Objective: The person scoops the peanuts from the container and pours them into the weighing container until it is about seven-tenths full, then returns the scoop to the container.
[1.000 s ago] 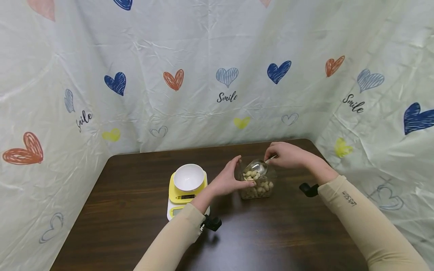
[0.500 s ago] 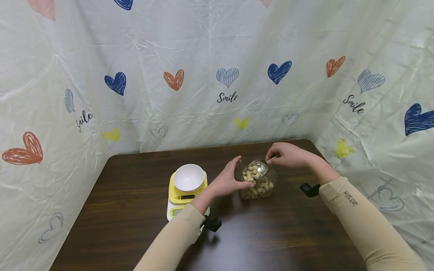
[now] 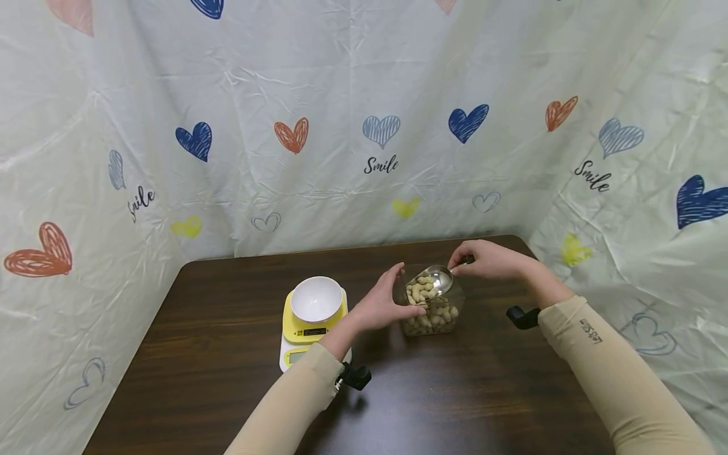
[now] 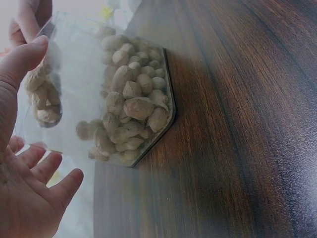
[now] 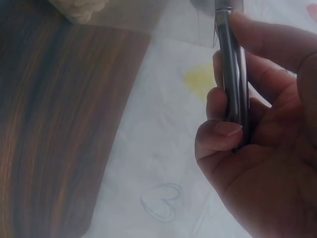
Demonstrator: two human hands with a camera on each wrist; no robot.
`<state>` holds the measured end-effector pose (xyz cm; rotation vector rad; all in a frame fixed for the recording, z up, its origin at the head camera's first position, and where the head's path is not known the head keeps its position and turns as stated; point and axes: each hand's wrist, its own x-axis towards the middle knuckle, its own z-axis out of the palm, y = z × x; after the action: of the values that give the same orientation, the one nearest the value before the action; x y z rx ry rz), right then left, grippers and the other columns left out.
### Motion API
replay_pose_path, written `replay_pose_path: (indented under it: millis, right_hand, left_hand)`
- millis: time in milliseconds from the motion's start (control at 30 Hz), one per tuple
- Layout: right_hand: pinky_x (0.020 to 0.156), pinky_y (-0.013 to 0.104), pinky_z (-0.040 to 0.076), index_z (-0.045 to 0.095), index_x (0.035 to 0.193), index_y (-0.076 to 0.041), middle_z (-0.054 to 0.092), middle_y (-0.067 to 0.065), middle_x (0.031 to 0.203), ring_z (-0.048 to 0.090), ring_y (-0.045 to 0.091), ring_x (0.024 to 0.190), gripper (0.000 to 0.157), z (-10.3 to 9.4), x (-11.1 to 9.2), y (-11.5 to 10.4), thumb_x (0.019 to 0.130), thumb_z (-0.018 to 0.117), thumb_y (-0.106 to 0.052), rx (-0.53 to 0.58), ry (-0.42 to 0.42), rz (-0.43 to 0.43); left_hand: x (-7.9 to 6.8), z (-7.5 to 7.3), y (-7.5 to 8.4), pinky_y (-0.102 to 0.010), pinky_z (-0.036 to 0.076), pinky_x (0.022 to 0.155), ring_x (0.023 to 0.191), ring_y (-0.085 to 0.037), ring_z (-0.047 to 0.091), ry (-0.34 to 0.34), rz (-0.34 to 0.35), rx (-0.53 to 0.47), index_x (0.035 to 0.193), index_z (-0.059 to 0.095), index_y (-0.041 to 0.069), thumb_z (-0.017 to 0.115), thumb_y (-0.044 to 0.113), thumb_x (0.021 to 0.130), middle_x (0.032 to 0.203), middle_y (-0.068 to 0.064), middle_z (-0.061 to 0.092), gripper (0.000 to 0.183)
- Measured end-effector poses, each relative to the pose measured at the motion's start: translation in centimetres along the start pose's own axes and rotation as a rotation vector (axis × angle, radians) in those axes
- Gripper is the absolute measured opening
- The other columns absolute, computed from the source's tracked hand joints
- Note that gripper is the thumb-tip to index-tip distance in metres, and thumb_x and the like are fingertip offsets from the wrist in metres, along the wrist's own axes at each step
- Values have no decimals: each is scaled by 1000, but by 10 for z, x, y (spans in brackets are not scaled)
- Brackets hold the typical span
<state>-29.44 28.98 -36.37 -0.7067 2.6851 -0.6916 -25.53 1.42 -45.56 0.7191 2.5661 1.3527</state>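
The head view shows your left grip [image 3: 380,306] holding the clear container [image 4: 79,94], with the thumb along the near side by the rim and the fingers spread against the side toward the scale [image 3: 294,333]. Your right grip [image 3: 488,260] grasps the metal scoop [image 3: 443,278] by its handle [image 5: 234,74]; in the right wrist view your fingers curl round that dark handle and the thumb lies against it up by the neck.

The scoop sits at the container's mouth, tilted, its open end facing left toward your left grip. It carries a load of unshelled peanuts. The left wrist view, looking through the clear wall, shows this load near the rim, apart from the heap of peanuts [image 4: 138,107] lower down, which covers the base. The container stands on the dark wooden surface [image 3: 443,398].

To the left of the container, and apart from it, the yellow and white scale has a white bowl [image 3: 316,299] on its platform. Your left forearm partly covers the scale's display end. Behind the surface hangs a pale sheet [image 3: 335,183] printed with hearts and "Smile".
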Motion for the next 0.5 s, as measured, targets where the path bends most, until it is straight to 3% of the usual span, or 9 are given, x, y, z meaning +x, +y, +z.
replay_pose_path:
  millis: [333,500]
  right_hand:
    - [77,37,43,67,98,-22,58,-1,104,54,17,93,16,1,0,4,85,68,-32,20,58,6]
    - [78,37,43,67,99,-22,59,-2,105,54,19,96,17,4,0,9,85,67,-33,37,47,11]
  left_hand:
    - [0,0,-1,-37,37,97,128,-12,34,-4,-3,-4,148,9,34,72,65,65,143,4,30,109]
    - [0,0,-2,-38,37,97,129,-13,34,-4,5,-5,148,9,34,72,63,66,143,4,30,108]
